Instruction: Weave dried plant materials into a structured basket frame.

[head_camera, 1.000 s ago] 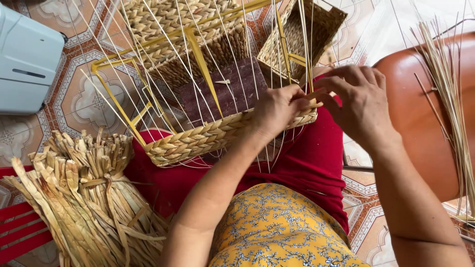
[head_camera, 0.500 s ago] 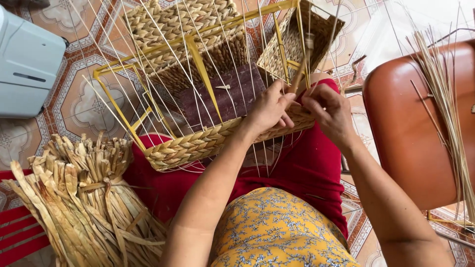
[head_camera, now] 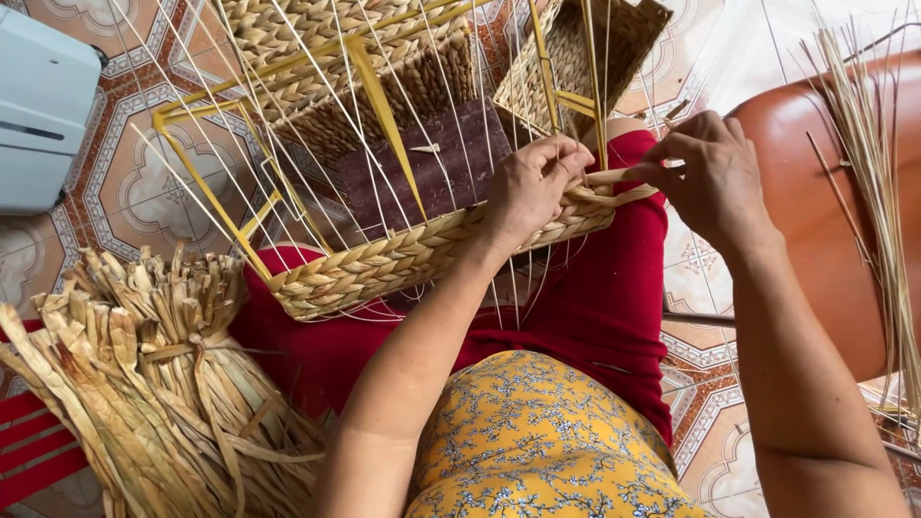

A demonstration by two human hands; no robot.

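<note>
Basket (head_camera: 403, 259), half-woven, lies across the person's lap on the red skirt (head_camera: 595, 307). Its woven band runs from lower left up to the right, w/ thin pale upright stakes (head_camera: 317, 125) fanning out above it around a yellow frame (head_camera: 379, 96). A dark purple-brown block (head_camera: 432, 163) sits inside the frame, just above the band.

Left hand (head_camera: 532, 187) rests on the band's right end, fingers curled over the rim & pressed onto the weave, thumb side against the strand. Right hand (head_camera: 710, 177) is just right of the basket, fingertips pinched together on a flat straw strand (head_camera: 624, 182) that leads from the band's end; strand looks taut between the two hands.

Beyond the basket, at frame top, two finished woven baskets: one top centre (head_camera: 317, 29), one top right (head_camera: 595, 58). Lower left of the basket, near the knee, a big bundle of dried flat leaves (head_camera: 144, 384), tied round the middle. Right of the basket, an orange-brown chair seat (head_camera: 815, 192) w/ a sheaf of thin straw stalks (head_camera: 873, 192) lying over it. Far left of the basket, a light blue-grey appliance (head_camera: 38, 105) on the patterned tile floor (head_camera: 125, 192). Below the basket, yellow floral top (head_camera: 537, 441) over the skirt.
</note>
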